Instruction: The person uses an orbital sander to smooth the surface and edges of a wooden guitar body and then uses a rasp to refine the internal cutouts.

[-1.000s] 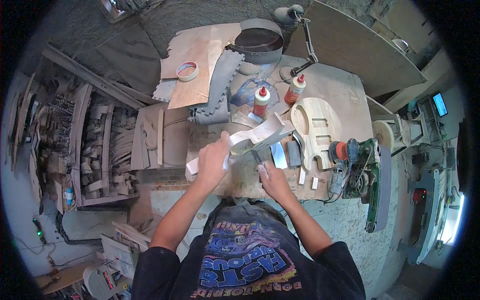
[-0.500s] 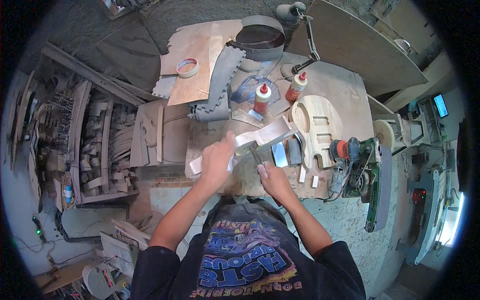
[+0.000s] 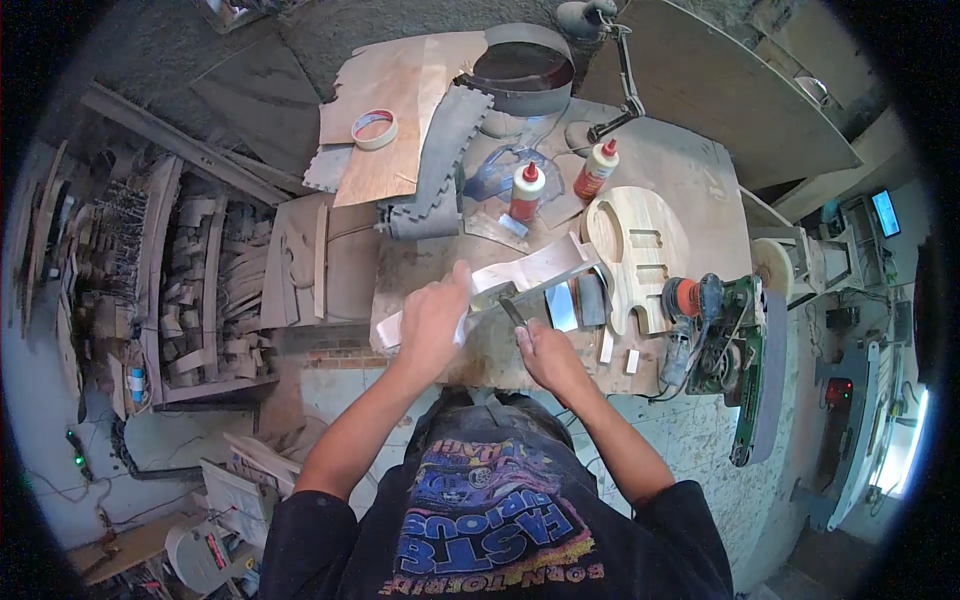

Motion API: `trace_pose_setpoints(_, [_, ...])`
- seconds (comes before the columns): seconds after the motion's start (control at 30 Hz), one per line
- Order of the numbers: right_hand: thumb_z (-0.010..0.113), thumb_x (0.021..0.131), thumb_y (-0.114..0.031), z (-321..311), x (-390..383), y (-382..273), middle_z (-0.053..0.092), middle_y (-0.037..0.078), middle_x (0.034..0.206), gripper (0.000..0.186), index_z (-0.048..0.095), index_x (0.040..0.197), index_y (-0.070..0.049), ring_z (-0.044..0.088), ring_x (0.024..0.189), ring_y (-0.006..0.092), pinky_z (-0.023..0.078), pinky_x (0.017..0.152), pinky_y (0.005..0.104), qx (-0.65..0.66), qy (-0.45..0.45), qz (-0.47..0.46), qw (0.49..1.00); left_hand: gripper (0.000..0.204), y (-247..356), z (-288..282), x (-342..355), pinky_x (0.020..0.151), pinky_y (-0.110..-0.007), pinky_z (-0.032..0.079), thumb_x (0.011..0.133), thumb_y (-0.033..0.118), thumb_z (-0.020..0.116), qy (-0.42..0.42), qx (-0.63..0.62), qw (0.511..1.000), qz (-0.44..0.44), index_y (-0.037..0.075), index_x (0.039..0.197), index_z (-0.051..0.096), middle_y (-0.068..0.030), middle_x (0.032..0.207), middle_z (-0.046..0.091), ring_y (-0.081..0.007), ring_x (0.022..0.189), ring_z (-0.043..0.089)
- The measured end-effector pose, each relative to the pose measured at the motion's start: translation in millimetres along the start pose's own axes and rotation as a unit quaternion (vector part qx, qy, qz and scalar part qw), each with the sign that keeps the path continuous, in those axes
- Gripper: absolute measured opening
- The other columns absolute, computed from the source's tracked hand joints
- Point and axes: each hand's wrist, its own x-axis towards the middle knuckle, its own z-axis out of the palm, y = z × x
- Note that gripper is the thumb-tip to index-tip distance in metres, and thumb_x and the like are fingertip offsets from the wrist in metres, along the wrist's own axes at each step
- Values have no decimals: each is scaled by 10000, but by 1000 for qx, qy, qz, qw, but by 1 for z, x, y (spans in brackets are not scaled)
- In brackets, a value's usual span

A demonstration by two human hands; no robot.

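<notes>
A long pale wooden piece with a curved, flared far end slants over the near part of the workbench. My left hand is closed around its near left part, with something whitish showing under the fingers. My right hand grips a narrow dark bar-shaped tool, whose upper end meets the side of the wood near its middle. The exact kind of tool is unclear. Right of the wood lie a bluish shiny plate and a dark curved block.
A carved guitar-shaped wooden body lies on the bench's right, beside a belt sander and an orange-topped power tool. Two red-capped glue bottles stand behind. Farther back are a tape roll, a rolled foam mat and a desk lamp.
The view has shifted very slightly. Both hands keep their grips, with little visible movement of the wood or the tool.
</notes>
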Motion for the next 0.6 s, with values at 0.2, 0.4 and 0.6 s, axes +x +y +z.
trace_pose_setpoints(0.2, [500, 1069, -291, 3, 3, 2, 640, 358, 798, 377, 588, 946, 54, 632, 803, 561, 485, 742, 630, 4, -10, 2, 1000, 415, 1, 3, 0, 661, -496, 568, 795, 135, 749, -16, 11, 1000, -3, -2, 1071, 471, -212, 860, 677, -405, 780, 705])
trace_pose_setpoints(0.4, [495, 1074, -288, -4, 6, -5, 644, 362, 812, 385, 599, 942, 59, 632, 808, 566, 486, 744, 633, 28, -10, -10, 1000, 413, 4, 4, 3, 656, -492, 572, 789, 132, 755, -23, 14, 999, -18, -4, 1057, 472, -209, 847, 677, -400, 774, 708])
trace_pose_setpoints(0.6, [507, 1072, -299, 1, 13, -5, 633, 358, 806, 392, 578, 974, 74, 628, 809, 555, 482, 731, 602, 40, -22, 6, 999, 442, 5, 2, 7, 650, -490, 570, 765, 139, 784, -23, 19, 999, -22, -1, 1047, 473, -209, 836, 679, -398, 771, 710])
